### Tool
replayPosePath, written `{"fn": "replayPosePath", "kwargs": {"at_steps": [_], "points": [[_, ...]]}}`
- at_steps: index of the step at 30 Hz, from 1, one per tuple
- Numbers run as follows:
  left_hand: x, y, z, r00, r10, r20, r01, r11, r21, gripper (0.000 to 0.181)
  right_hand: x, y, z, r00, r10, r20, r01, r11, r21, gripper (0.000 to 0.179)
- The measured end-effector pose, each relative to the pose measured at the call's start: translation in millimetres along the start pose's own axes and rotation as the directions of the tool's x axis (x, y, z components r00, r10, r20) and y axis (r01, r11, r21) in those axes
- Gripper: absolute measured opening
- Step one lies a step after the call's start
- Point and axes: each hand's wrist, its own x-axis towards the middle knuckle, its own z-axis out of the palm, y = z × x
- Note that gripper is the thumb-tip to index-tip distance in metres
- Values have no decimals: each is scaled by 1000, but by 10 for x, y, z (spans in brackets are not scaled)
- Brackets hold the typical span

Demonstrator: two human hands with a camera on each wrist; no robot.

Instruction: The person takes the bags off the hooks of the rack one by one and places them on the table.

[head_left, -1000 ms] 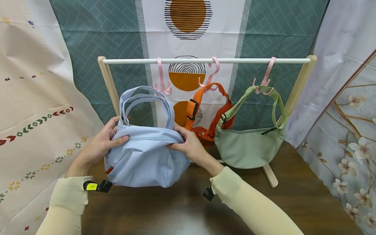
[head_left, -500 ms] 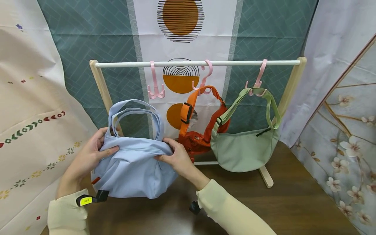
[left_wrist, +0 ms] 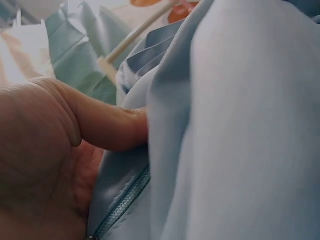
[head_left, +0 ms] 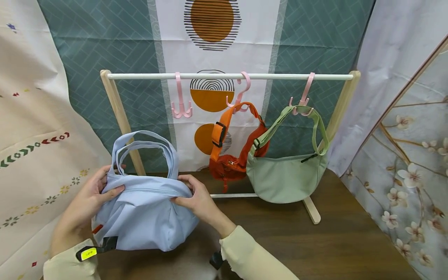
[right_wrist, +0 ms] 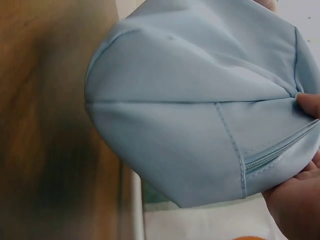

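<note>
A light blue handbag (head_left: 143,221) is held upright between my two hands over the left part of the table. Its looped handles (head_left: 143,142) stand up above the zipped top. At the bag's upper left corner my left hand (head_left: 92,194) grips the fabric, thumb on the near side and fingers mostly hidden behind. My right hand (head_left: 199,200) pinches the upper right corner. In the left wrist view the thumb (left_wrist: 112,122) presses into the cloth beside a zipper (left_wrist: 125,202). The right wrist view shows the bag's end panel (right_wrist: 170,150) and another stretch of zipper (right_wrist: 280,150).
Behind the bag stands a rack with a white rail (head_left: 210,76) and wooden legs. A bare pink hook (head_left: 181,111) hangs at left. An orange-red bag (head_left: 227,165) and a green bag (head_left: 288,177) hang from other pink hooks. The brown table (head_left: 280,241) extends to the right.
Both hands have lowered the blue bag and drawn it left, away from the rack, as the head view also shifted. Their hold looks the same. The hanging bags stay on their hooks.
</note>
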Motion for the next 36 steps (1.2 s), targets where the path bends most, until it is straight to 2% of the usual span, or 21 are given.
{"fn": "replayPosePath", "kwargs": {"at_steps": [5, 8, 12, 20, 28, 33, 36], "points": [[-77, -103, -83, 999, -8, 36, 10, 999, -36, 57, -15, 94, 94, 999, 10, 40, -12, 999, 47, 54], [-125, -171, -136, 997, -9, 78, 17, 994, -103, 58, -48, 136, 123, 995, 43, 92, -53, 993, 104, 57], [-187, -253, -208, 993, -16, 120, 30, 992, -120, 59, -87, 192, 150, 983, 76, 165, -105, 979, 175, 61], [-260, -353, -355, 983, -77, 166, 84, 996, -32, 56, -92, 323, 200, 960, 69, 272, -142, 955, 259, 65], [-317, -531, -388, 967, -155, 201, 159, 987, -6, 49, -115, 520, 286, 947, 34, 319, -155, 919, 362, 69], [-334, -631, -335, 958, -218, 187, 211, 976, 54, 36, -137, 617, 317, 943, 80, 324, -212, 894, 395, 67], [-318, -676, -305, 952, -250, 174, 233, 966, 112, 36, -139, 646, 337, 937, 122, 327, -257, 874, 412, 66]]}}
